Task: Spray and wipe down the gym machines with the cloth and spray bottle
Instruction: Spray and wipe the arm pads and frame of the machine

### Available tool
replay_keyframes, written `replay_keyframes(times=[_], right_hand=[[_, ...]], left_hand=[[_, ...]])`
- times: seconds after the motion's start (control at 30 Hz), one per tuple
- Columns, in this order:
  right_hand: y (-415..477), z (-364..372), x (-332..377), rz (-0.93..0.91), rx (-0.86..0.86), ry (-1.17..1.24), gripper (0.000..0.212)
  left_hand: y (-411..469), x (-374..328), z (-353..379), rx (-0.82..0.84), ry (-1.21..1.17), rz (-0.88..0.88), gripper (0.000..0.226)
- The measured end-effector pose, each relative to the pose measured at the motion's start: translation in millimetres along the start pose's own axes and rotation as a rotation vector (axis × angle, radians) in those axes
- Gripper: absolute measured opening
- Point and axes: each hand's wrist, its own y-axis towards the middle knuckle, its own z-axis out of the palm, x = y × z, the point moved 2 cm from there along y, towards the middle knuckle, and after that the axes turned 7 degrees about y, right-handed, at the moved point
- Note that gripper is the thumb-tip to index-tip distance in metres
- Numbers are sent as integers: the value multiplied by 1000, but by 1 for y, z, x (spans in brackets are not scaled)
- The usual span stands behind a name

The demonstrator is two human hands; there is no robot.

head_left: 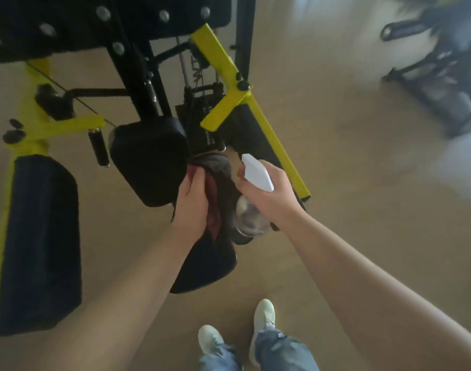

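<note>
Two task items meet near the middle of the view: a dark grey and red cloth (219, 180) and a spray bottle (257, 174) with a white trigger head and a clear body. The left hand (194, 202) grips the cloth, with its fingers curled round a bunched fold. It holds the cloth against the right edge of a black pad (151, 159) on the gym machine (225, 62), and the loose end of the cloth hangs below the wrist. The right hand (269, 196) is wrapped round the neck of the spray bottle, with one fingertip showing in front of the trigger. The nozzle points up and left towards the machine. The bottle's clear body hangs under the palm just beside the cloth; blur hides whether the two touch.

Below the left wrist sits a second black cushion (207, 266). Yellow frame bars run from the machine's upper part down to the floor (349, 183) on both sides. A long black pad (41, 242) lies along the left bar, and a short black handle grip (99, 147) hangs between that pad and the wiped one. Black uprights, cables and a weight stack (202, 124) stand behind.

At the bottom edge are two white shoes (263, 317) and blue jeans (279, 352) on the tan floor. Another dark machine (443, 84), heavily blurred, stands well apart at the upper right.
</note>
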Motion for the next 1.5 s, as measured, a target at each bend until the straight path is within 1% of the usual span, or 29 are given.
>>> replay_keyframes(times=[0.03, 0.07, 0.13, 0.2, 0.27, 0.33, 0.43, 0.53, 0.6, 0.67, 0.73, 0.8, 0.87, 1.0, 1.07, 1.17, 1.27, 1.3, 1.37, 1.4, 1.47, 1.5], right_hand=[[-1, -13, 5, 9, -41, 14, 18], [-2, -27, 10, 20, -79, 21, 21], [-2, -54, 18, 33, -125, 32, 28], [-1, -87, 23, 44, -173, 95, 31], [0, -127, 29, 53, -202, 125, 31], [3, -164, 33, 39, -187, 124, 30], [8, -228, 32, 16, -182, 168, 30], [16, -300, 27, 13, -153, 214, 28], [23, -352, 23, 27, -152, 241, 28], [29, -393, 19, 30, -181, 253, 30], [38, -435, 14, 24, -219, 236, 29], [45, -465, 9, 30, -269, 196, 27], [51, -491, 0, 36, -309, 181, 29], [50, -514, -17, 41, -358, 214, 19], [50, -517, -23, 35, -361, 230, 18], [56, -509, -24, 16, -340, 233, 22], [67, -487, -19, 2, -256, 200, 21], [72, -477, -16, -3, -218, 181, 19], [82, -454, -8, -12, -137, 154, 22], [86, -439, -2, -13, -91, 151, 25], [92, -412, 9, -36, 8, 151, 24], [92, -391, 18, -61, 77, 139, 21]], left_hand=[[8, -4, 11, 61, -70, -7, 40], [15, -6, 23, 122, -114, -25, 48], [21, -12, 52, 246, -191, -115, 61], [14, -26, 93, 360, -284, -206, 64], [5, -37, 137, 408, -322, -270, 59], [1, -42, 178, 439, -310, -300, 53], [-4, -48, 244, 499, -253, -306, 50], [-1, -52, 316, 561, -185, -285, 59], [3, -54, 372, 594, -171, -287, 57], [6, -54, 418, 612, -129, -268, 56], [10, -53, 465, 657, -136, -256, 57], [13, -52, 500, 684, -137, -261, 57], [17, -46, 526, 670, -67, -294, 56], [23, -33, 548, 767, 13, -298, 52], [23, -32, 549, 759, 40, -282, 45], [30, -27, 539, 721, 125, -228, 28], [35, -30, 512, 674, 244, -76, 42], [33, -37, 502, 649, 268, -29, 42], [29, -48, 477, 551, 302, 53, 28], [27, -54, 461, 475, 285, 71, 27], [28, -61, 428, 277, 270, 74, 22], [29, -62, 402, 170, 255, 74, 24]])
